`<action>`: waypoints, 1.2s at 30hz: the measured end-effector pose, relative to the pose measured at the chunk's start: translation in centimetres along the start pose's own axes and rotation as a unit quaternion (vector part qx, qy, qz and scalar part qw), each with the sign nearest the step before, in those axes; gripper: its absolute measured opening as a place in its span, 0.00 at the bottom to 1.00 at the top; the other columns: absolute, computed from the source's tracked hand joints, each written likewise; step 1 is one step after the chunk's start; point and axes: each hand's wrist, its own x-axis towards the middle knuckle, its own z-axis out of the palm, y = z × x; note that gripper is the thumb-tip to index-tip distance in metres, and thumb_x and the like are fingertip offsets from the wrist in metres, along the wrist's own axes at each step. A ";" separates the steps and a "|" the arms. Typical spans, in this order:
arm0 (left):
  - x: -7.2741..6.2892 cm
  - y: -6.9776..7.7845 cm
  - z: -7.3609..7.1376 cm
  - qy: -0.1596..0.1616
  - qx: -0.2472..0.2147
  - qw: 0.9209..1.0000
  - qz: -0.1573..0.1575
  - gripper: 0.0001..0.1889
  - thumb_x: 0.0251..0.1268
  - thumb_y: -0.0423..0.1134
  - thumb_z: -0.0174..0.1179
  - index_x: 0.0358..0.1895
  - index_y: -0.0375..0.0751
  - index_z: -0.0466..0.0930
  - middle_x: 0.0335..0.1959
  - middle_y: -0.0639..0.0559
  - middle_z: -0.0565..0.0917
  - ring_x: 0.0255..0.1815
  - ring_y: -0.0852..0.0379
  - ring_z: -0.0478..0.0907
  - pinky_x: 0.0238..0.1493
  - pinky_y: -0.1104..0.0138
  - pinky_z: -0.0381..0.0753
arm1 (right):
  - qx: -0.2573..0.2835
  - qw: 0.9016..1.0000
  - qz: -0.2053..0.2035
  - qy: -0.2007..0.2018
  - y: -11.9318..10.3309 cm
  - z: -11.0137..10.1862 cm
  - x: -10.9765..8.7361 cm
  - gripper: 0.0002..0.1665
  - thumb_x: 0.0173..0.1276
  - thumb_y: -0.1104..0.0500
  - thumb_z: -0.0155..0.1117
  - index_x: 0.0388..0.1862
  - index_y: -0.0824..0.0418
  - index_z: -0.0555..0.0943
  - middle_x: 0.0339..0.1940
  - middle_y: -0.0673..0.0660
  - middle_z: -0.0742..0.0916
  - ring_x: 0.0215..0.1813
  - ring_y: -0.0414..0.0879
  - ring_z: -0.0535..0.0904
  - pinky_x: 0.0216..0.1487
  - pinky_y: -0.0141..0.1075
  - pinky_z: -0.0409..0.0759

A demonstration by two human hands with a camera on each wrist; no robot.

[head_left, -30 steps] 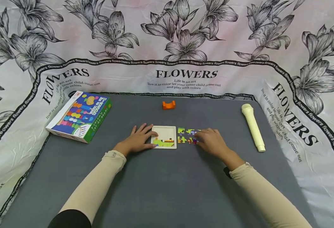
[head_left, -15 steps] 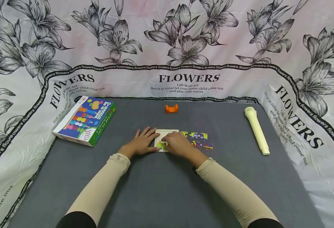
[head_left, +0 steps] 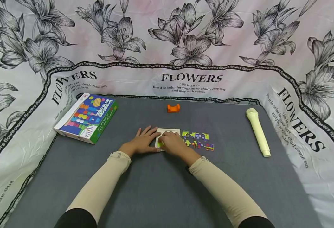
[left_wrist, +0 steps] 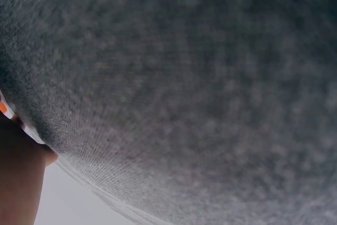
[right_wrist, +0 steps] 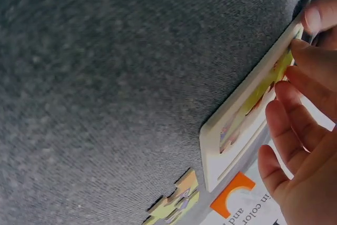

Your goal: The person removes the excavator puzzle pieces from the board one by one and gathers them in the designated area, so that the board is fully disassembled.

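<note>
Two hands met at the small puzzle tray near the middle of the head view, on the grey mat. The left hand lay flat with fingers spread, touching the tray's left edge. The right hand covered the tray, its loosely bent fingertips pressing a green piece into it. Loose puzzle pieces lay just right of the tray. A colourful box sat at the left, an orange block above, and a cream cylinder at the right.

Matt grey felt mat — wooden puzzle tray
</note>
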 end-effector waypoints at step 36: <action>0.0 0.1 -0.4 -0.012 -0.008 1.000 -0.004 0.44 0.62 0.68 0.55 0.77 0.53 0.54 0.80 0.53 0.46 0.80 0.44 0.36 0.71 0.36 0.34 | 0.103 0.993 0.029 0.042 0.3 -0.7 0.9 0.04 0.66 0.61 0.66 0.39 0.54 0.85 0.40 0.49 0.88 0.45 0.49 0.81 0.51 0.50 0.75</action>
